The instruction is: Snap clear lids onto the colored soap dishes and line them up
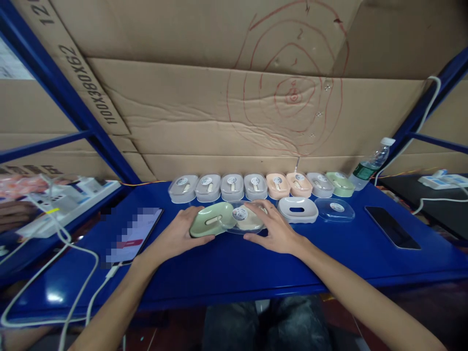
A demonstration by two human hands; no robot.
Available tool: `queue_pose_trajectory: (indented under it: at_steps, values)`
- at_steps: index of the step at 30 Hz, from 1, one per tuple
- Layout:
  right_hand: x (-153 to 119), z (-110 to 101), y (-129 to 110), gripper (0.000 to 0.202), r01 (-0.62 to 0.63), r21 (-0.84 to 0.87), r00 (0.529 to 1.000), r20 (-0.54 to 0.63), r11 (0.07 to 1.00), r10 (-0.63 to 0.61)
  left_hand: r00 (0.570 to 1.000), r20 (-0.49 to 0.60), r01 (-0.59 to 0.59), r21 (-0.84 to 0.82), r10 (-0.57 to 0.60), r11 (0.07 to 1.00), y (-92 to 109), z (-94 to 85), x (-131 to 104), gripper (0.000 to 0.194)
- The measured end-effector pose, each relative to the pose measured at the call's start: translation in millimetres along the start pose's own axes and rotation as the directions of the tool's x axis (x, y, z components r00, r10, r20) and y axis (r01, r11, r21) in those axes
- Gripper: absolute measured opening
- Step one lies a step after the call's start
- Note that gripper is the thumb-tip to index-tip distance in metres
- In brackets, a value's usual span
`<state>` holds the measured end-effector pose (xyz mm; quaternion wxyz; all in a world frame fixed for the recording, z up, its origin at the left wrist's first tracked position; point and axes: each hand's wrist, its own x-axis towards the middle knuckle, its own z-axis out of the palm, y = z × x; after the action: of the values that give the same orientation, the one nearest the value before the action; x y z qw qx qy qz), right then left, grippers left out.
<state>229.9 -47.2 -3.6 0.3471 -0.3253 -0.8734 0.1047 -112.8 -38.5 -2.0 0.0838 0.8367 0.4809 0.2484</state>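
Note:
My left hand (183,229) grips a light green soap dish (210,220) by its left end, thumb in front and fingers behind. A small cream piece lies in the slot in the middle of the dish. My right hand (272,224) holds a transparent lid (229,223) with a round sticker, its thumb at the near edge and fingers over the top. Beneath the lid a cream-coloured dish shows through, partly hidden by the fingers. The lid's left edge overlaps the green dish's right end. A white soap dish (310,210) with an oval opening stands just right of my right hand.
Several lidded soap dishes (232,187) in grey, peach and green line the back. Another transparent lid (331,210), a bottle (371,165) and a dark phone (393,226) are at right. A lit phone (137,234), white cables (97,265) and a power strip (69,207) lie left.

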Motion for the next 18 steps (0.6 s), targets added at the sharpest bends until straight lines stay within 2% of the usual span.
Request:
queue_pose_trajectory:
  at_steps: [9, 13, 18]
  values:
    - [-0.2, 0.7, 1.4, 0.082, 0.015, -0.003, 1.0, 0.012, 1.0, -0.015, 0.999, -0.028, -0.02, -0.036, 0.019, 0.999, 1.6, -0.8, -0.5, 0.073]
    - [-0.2, -0.1, 0.4, 0.081, 0.016, -0.008, 1.0, -0.001, 1.0, -0.016, 0.999, -0.023, 0.038, -0.066, -0.04, 0.997, -0.7, -2.3, -1.9, 0.077]
    - [0.3, -1.6, -2.3, 0.082, 0.011, 0.0, 1.0, -0.009, 1.0, -0.011, 0.996, 0.003, 0.085, -0.088, -0.085, 0.992, 2.4, -5.8, -1.5, 0.07]
